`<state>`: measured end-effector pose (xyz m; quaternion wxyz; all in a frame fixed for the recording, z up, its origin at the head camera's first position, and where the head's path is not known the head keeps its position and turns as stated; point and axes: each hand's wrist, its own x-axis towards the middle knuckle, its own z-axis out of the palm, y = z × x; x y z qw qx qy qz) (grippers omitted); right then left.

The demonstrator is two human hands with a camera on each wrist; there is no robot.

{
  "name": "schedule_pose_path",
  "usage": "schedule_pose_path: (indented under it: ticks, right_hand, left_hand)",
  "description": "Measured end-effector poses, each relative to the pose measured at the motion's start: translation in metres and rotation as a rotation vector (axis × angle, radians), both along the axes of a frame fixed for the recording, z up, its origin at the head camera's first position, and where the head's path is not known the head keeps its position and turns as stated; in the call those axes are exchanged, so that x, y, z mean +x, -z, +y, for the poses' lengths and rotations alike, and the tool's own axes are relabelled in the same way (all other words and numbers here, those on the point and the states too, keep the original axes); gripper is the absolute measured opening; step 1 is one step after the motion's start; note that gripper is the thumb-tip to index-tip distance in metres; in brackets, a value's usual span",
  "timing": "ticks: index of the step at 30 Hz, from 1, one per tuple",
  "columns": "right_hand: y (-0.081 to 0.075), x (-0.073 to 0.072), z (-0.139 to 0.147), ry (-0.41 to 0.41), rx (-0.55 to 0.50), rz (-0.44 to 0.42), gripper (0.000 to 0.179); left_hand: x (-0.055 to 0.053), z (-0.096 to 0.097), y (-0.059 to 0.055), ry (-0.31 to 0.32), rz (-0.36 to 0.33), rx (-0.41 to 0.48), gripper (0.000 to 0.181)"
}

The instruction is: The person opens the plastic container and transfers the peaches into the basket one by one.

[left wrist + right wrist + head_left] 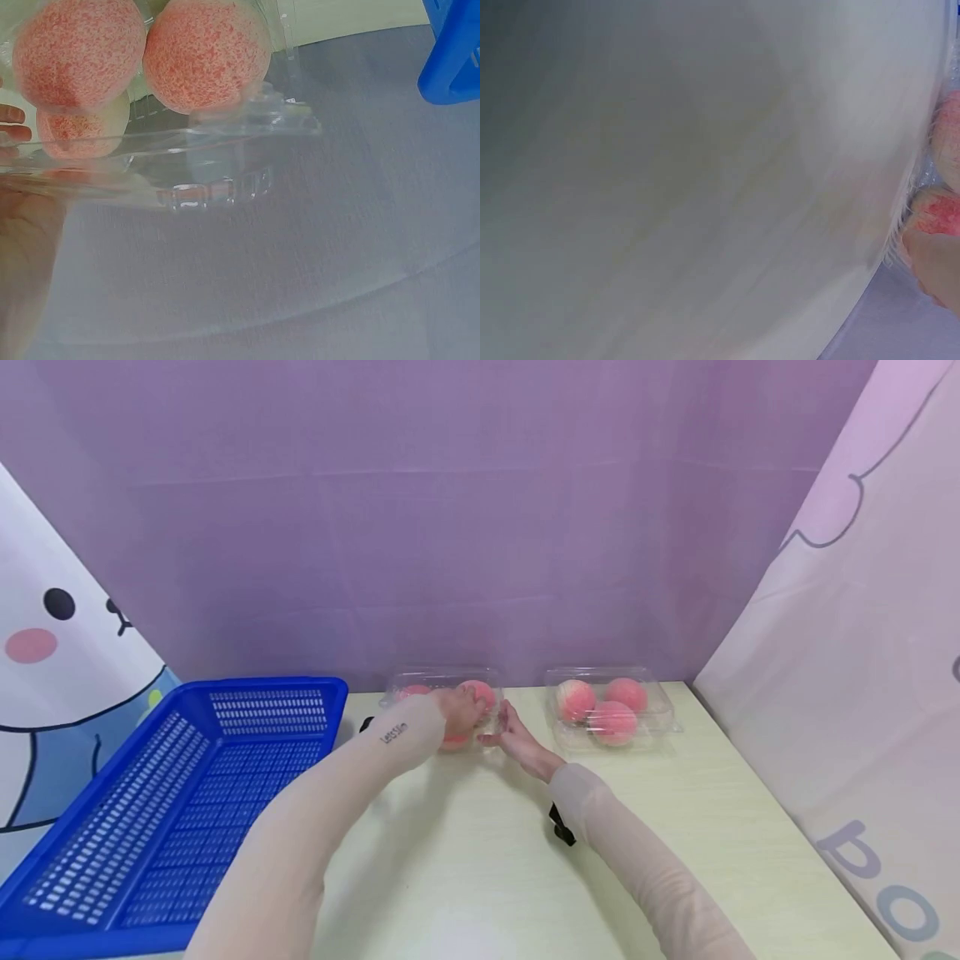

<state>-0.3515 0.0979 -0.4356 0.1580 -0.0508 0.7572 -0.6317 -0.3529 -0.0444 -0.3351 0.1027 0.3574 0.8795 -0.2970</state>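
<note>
A clear plastic clamshell box (405,675) with pink peaches (206,56) stands left of centre at the back of the table. My left hand (459,708) reaches over it and grips its lid (217,161), which appears raised edge-on in the left wrist view. At the box's right side, my right hand (517,742) touches the edge with thumb and fingers spread. Three peaches show in the left wrist view; from the head, my left hand and sleeve partly cover them. In the right wrist view, peaches (946,214) and part of a hand appear only at the right edge.
A second clear box (656,710) with three peaches (612,722) stands to the right. A big blue plastic basket (339,706) occupies the left side. Purple cloth (480,527) hangs behind the pale table (465,877), and a printed curtain (847,693) borders the right.
</note>
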Motion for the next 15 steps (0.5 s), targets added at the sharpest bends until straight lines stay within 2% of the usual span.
schedule_pose_path:
  ticks: [10,15]
  right_hand:
    - [-0.0009,0.002,0.0003,-0.002,-0.009,-0.004,0.097]
    - [-0.0008,0.0022,0.0003,-0.001,0.002,-0.006,0.097]
  left_hand:
    - [-0.0013,-0.0001,-0.0018,-0.044,-0.052,0.024,0.056]
    - [0.0007,-0.0008,-0.0056,-0.076,-0.099,0.057,0.059]
